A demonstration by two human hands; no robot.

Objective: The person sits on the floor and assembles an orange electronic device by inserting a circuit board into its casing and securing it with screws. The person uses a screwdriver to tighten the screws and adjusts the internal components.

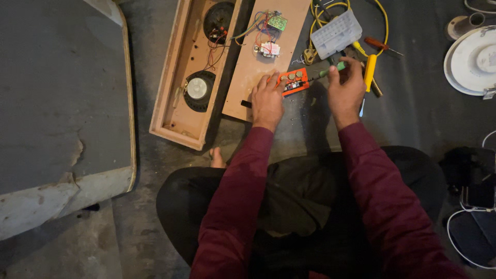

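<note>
Your left hand [267, 101], fingers flat, pins the orange control panel [293, 81] at the wooden board's [257, 57] edge on the floor; right hand [345, 88] pinches the green-handled screwdriver [330, 70]—keep its tip square, pressure light

Speaker box [178, 98] left of loose panel [256, 62]; control board [293, 81] at panel's right edge; plastic case [337, 33] behind it; screwdrivers [370, 70] right.
</note>
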